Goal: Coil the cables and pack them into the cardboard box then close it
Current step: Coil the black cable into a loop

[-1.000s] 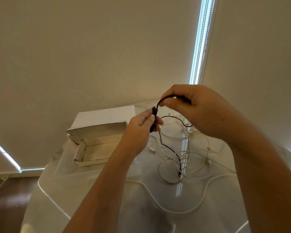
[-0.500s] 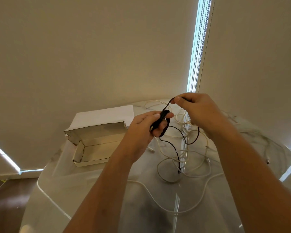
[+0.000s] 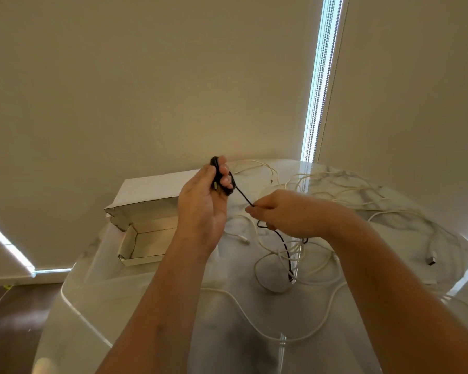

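Note:
My left hand (image 3: 204,201) is raised above the table and grips a small coil of the black cable (image 3: 243,196). From the coil the black cable runs taut down to my right hand (image 3: 284,211), which pinches it between fingertips. The rest of the black cable hangs below my right hand, its end lying on the table among white cables (image 3: 270,282). The open cardboard box (image 3: 143,244) lies left of my left hand, its lid flap folded back; no cable shows in the visible part of its inside.
The glossy marble-look table (image 3: 152,306) has a rounded edge at the left and front. More white cables (image 3: 343,190) spread across its far right side, one with a USB plug (image 3: 431,259). Window blinds stand close behind the table. Dark floor lies at lower left.
My left hand has risen and turned with more black cable looped in it. My right hand has dropped from above the coil to lower right, pulling the cable taut.

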Motion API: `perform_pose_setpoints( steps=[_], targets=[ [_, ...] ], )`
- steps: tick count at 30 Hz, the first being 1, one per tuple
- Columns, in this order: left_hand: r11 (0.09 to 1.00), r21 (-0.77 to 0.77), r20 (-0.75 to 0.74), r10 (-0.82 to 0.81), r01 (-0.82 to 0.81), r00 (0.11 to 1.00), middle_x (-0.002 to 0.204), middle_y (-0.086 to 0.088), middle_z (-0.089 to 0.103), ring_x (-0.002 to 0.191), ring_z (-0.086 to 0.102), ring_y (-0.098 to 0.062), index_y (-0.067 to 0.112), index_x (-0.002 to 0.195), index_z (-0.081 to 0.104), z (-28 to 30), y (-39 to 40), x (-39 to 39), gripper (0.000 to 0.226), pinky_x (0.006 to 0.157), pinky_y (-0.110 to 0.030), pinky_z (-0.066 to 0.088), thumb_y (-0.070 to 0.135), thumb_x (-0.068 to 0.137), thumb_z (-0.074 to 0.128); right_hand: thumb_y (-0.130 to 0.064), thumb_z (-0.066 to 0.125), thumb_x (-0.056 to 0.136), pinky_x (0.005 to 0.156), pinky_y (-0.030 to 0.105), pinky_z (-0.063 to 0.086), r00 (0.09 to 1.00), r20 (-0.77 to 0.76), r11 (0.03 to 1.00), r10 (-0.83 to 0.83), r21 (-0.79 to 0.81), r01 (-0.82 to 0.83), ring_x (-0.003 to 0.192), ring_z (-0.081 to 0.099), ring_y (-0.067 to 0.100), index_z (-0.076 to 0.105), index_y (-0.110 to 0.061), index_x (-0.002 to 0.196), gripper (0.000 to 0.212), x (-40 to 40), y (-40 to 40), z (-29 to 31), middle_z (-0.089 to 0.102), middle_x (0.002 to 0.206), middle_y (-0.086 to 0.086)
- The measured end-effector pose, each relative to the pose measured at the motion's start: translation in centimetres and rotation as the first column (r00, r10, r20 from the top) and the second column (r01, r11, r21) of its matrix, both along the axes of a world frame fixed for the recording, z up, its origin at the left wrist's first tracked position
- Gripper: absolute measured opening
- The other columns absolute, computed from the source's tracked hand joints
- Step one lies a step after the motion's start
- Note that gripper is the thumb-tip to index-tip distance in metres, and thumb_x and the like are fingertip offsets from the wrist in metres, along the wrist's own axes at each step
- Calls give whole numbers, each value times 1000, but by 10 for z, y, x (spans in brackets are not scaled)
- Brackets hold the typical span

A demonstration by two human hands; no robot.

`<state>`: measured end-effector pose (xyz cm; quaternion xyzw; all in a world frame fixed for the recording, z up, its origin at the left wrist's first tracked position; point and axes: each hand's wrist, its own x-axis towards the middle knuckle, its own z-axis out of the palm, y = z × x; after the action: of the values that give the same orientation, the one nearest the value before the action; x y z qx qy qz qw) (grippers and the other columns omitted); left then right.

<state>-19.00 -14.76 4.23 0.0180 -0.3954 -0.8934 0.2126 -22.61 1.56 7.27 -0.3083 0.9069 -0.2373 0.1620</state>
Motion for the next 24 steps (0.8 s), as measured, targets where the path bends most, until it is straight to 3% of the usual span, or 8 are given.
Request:
perform_pose_setpoints(
  steps=[3,6,9,12,15,17,19,24],
  targets=[
    [995,-3,2,104,-104,995,87,-6,63,66,54,-12,-5,118,60,0,-4,1,24,71,-23,49,5,107,41,-39,44,106,73,25,46,995,-25,988,101,119,-97,80,60,17,68,-12,116,37,12,4,11,70,98,11],
    [987,18,1,160,-160,987,87,-7,66,65,57,-12,-2,111,63,2,-6,1,22,73,-22,53,3,107,42,-35,45,106,68,20,41,986,-56,977,158,153,-148,80,58,10,67,-20,125,32,29,9,28,67,93,-2],
    [981,-55,-2,185,-185,983,86,-6,65,70,56,-13,-1,109,63,2,-7,1,21,76,-23,53,3,107,43,-40,44,105,89,24,45,977,-105,977,187,128,-173,102,61,7,65,-32,129,32,46,14,45,67,116,-10],
    [966,-202,0,166,-162,986,88,-5,65,74,58,-13,3,106,63,3,-3,2,22,81,-24,53,6,107,42,-45,43,104,98,34,50,967,-180,981,178,109,-161,108,64,15,68,-28,119,34,57,20,57,70,117,-4],
    [896,-416,22,178,-153,984,87,-4,66,79,60,-14,7,97,67,3,3,3,28,85,-30,50,10,108,42,-49,46,102,94,32,52,964,-210,987,162,21,-161,99,66,11,70,-35,111,30,59,23,61,72,107,-6],
    [796,-592,36,182,-126,983,87,-9,67,83,61,-20,4,98,68,0,4,2,30,85,-36,50,14,108,42,-46,50,101,78,14,50,961,-233,982,148,-81,-171,83,65,-1,72,-39,107,24,55,24,62,71,90,-21],
    [713,-699,45,135,-65,990,91,-16,69,87,63,-26,4,104,69,-3,5,2,30,87,-44,52,18,107,43,-42,55,101,63,7,41,950,-290,965,116,-192,-176,67,58,-5,74,-38,103,20,49,24,61,66,73,-22],
    [727,-683,80,-23,72,997,84,-6,65,75,54,-17,5,108,69,0,16,7,30,76,-33,44,13,108,40,-37,56,101,66,21,44,892,-447,919,-70,-376,-116,70,60,-1,74,-34,98,18,24,29,51,70,76,-15]
  ],
)
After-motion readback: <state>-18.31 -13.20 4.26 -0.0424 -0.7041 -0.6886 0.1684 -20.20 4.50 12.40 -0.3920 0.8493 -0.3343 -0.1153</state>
